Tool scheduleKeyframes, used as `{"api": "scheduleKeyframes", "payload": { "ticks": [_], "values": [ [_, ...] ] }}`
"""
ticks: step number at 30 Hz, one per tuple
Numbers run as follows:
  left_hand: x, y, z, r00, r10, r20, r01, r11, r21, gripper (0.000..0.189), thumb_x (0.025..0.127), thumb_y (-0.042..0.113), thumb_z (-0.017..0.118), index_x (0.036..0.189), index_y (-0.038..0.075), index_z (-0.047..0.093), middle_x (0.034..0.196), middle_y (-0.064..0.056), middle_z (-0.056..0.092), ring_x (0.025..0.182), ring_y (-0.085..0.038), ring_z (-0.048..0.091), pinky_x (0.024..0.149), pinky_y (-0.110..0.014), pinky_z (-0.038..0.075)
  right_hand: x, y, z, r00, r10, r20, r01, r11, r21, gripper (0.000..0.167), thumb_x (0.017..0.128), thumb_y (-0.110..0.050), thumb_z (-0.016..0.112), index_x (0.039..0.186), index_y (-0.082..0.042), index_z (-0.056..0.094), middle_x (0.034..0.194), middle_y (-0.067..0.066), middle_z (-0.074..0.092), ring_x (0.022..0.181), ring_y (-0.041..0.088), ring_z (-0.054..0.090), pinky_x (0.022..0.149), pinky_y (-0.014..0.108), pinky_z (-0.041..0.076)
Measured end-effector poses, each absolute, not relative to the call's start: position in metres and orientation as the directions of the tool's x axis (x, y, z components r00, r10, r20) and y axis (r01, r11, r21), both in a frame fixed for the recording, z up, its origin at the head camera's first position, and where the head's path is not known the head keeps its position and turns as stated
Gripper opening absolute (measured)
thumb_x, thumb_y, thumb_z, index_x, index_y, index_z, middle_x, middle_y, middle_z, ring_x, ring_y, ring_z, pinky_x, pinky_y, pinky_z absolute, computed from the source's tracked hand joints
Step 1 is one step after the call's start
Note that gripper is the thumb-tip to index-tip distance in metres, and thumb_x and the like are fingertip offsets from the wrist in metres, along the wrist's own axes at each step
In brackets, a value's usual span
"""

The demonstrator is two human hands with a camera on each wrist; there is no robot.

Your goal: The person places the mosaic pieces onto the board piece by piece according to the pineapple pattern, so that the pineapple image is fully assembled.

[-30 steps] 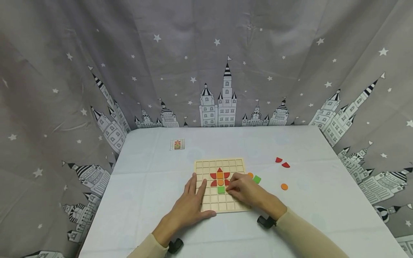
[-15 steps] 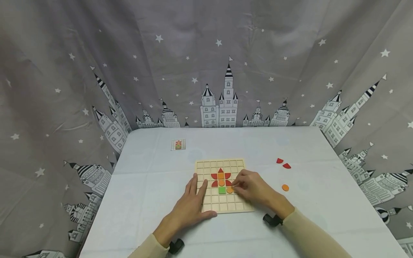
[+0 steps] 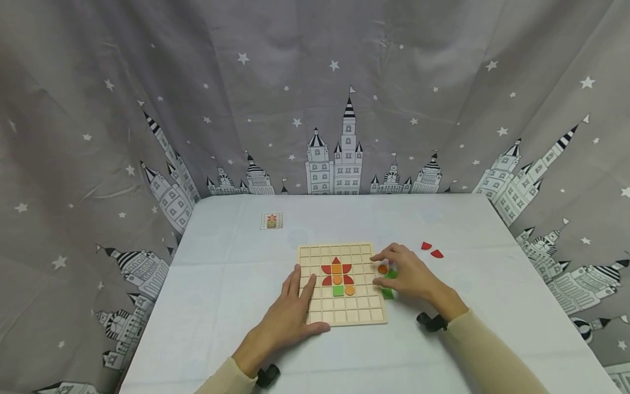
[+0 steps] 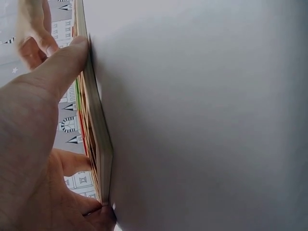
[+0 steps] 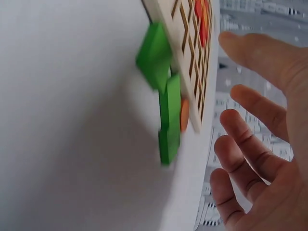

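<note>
A light wooden grid board [image 3: 354, 315] lies on the white table. On it sit red pieces, an orange square [image 3: 337, 268], a green square [image 3: 338, 291] and two orange discs, one disc [image 3: 349, 290] right of the green square. My left hand [image 3: 287, 317] rests at the board's left side, fingers spread over the edge, thumb at its near edge. My right hand [image 3: 410, 278] hovers at the right edge, thumb and fingers apart, holding nothing. Under it, three green pieces [image 5: 169, 103] and an orange disc [image 5: 184, 115] lie beside the board.
Two red rounded wedges [image 3: 437, 254] lie on the table [image 3: 221, 306] to the right. A small pattern card [image 3: 272, 221] lies at the back left. Behind the table hangs a grey curtain [image 3: 275, 82] with castles and stars.
My right hand has let go of the orange disc on the board and moved right, its fingers spreading above the loose green pieces. My left hand stays in place.
</note>
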State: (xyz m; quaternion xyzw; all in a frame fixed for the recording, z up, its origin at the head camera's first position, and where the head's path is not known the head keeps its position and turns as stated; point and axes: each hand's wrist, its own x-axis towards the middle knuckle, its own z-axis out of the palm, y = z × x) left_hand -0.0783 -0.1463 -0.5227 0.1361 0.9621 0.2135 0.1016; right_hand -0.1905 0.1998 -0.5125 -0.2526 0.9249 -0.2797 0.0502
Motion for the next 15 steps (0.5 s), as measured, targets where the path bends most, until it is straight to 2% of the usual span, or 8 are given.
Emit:
{"api": "scheduleKeyframes", "payload": {
  "ticks": [8, 15],
  "values": [
    [-0.079, -0.152, -0.521, -0.943, 0.297, -0.152, 0.200, 0.868, 0.454, 0.126, 0.089, 0.074, 0.093, 0.183, 0.010, 0.038, 0.193, -0.033, 0.014, 0.178, -0.055, 0.025, 0.132, -0.068, 0.049, -0.203, 0.216, -0.518, -0.879, -0.476, -0.012, -0.395, 0.743, -0.540, 0.056, 0.093, -0.037, 0.100, 0.142, -0.016, 0.083, 0.132, 0.006, 0.074, 0.120, 0.026, 0.064, 0.104, 0.050, 0.058],
    [-0.078, -0.155, -0.521, -0.938, 0.297, -0.179, 0.190, 0.873, 0.449, 0.124, 0.091, 0.076, 0.090, 0.185, 0.015, 0.036, 0.195, -0.028, 0.010, 0.181, -0.053, 0.020, 0.137, -0.068, 0.042, -0.204, 0.218, -0.523, -0.889, -0.457, -0.031, -0.370, 0.758, -0.537, 0.050, 0.095, -0.036, 0.098, 0.139, -0.015, 0.085, 0.126, 0.004, 0.076, 0.113, 0.023, 0.064, 0.101, 0.046, 0.057]
  ]
}}
